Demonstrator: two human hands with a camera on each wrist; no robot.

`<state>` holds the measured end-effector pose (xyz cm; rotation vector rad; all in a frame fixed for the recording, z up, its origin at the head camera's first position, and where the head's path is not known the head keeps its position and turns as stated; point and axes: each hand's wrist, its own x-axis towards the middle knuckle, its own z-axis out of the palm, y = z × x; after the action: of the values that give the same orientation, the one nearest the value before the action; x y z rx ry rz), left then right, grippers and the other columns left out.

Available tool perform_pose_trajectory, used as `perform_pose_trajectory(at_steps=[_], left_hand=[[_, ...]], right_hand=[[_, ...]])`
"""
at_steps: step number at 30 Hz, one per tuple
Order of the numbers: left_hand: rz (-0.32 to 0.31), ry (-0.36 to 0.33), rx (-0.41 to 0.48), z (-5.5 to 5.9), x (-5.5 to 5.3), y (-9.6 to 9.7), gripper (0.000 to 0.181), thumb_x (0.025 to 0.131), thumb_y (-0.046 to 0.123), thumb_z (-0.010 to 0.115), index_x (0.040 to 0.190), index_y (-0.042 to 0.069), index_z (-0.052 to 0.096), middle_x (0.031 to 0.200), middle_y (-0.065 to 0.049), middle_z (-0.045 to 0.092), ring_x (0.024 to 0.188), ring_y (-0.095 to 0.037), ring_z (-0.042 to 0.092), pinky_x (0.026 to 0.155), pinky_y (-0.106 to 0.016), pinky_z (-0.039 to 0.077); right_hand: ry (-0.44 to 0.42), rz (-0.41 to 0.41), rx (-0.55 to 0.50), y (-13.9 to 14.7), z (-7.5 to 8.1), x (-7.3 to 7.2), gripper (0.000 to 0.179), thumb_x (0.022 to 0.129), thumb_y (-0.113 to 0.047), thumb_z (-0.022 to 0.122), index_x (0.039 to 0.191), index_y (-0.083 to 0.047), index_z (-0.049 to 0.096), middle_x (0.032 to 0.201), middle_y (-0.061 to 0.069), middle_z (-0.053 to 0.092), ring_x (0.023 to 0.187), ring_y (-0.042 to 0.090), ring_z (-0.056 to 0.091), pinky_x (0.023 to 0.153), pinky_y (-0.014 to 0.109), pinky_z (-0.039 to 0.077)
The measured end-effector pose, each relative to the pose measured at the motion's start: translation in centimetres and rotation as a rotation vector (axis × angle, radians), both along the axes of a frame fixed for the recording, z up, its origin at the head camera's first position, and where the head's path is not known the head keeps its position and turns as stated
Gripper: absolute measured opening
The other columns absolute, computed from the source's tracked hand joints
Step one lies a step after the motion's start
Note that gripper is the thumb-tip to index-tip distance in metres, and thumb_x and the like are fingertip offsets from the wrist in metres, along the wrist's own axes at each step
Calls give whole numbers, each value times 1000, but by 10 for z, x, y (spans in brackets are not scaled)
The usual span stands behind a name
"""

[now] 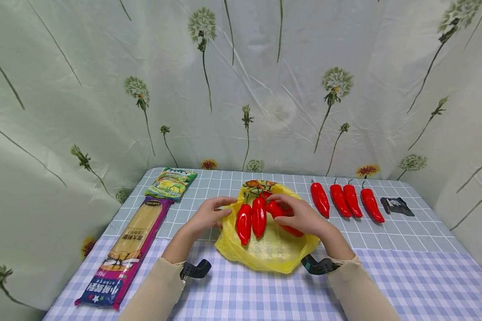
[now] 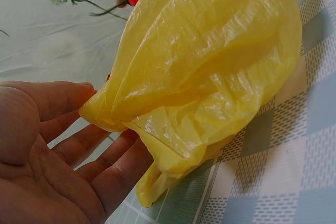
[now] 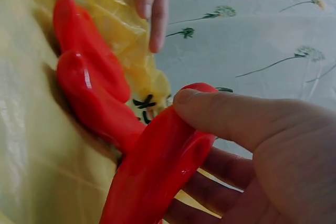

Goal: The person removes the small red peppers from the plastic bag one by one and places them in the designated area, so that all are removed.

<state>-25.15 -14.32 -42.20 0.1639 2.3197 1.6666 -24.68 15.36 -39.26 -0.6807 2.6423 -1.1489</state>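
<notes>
A yellow plastic bag (image 1: 265, 262) lies spread open mid-table with several shiny red chili peppers (image 1: 243, 224) in it. At its left rim my left hand (image 1: 209, 216) pinches the plastic between thumb and fingers; the left wrist view shows the bag's crumpled edge (image 2: 105, 111) there. Over the bag's right half, my right hand (image 1: 299, 215) grips a red chili pepper (image 3: 163, 156), thumb on one side and fingers on the other. Two more peppers (image 3: 97, 98) lie beside it in the right wrist view. The hand partly hides other peppers in the head view.
Several red chili peppers (image 1: 350, 200) lie in a row at the back right, beside a small black packet (image 1: 396, 206). On the left are a long pasta package (image 1: 126, 249) and a green-yellow snack bag (image 1: 172, 183). A floral curtain (image 1: 265, 89) hangs behind the table.
</notes>
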Motion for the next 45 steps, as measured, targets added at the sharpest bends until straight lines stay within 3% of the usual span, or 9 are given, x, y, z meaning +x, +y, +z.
perform_pose_trajectory(at_steps=[10, 20, 27, 36, 45], left_hand=[[-8, 13, -9, 1, -2, 2, 35, 97, 18, 63, 132, 21, 64, 140, -5, 61, 106, -21, 65, 73, -33, 61], [-14, 11, -7, 1, -2, 2, 36, 98, 18, 62, 134, 20, 63, 141, -6, 60, 106, -20, 65, 73, -32, 61], [-16, 6, -8, 0, -2, 1, 36, 98, 18, 62, 134, 20, 63, 142, -6, 60, 107, -21, 65, 73, -32, 61], [1, -9, -10, 0, 0, 1, 35, 98, 18, 63, 133, 21, 63, 141, -4, 60, 105, -20, 65, 73, -32, 61], [-4, 1, -3, 0, 0, 1, 35, 98, 18, 62, 133, 20, 63, 141, -5, 60, 104, -19, 65, 73, -32, 61]], right_hand=[[20, -75, -50, 15, 16, 2, 59, 89, -22, 75, 142, -15, 50, 135, 14, 59, 119, 35, 60, 80, 41, 62], [72, -70, -106, 33, 29, 3, 60, 89, -21, 75, 143, -20, 48, 139, 15, 56, 112, 33, 61, 78, 37, 62], [128, -84, -71, 46, 35, 2, 51, 90, -19, 74, 138, -19, 56, 136, 12, 58, 111, 31, 58, 78, 35, 61], [100, -103, -84, 65, 39, 3, 49, 93, -22, 71, 139, -22, 56, 143, 13, 53, 113, 34, 59, 80, 37, 62], [49, -77, -114, 83, 42, 6, 52, 94, -24, 69, 143, -24, 53, 148, 13, 49, 126, 37, 50, 87, 42, 60]])
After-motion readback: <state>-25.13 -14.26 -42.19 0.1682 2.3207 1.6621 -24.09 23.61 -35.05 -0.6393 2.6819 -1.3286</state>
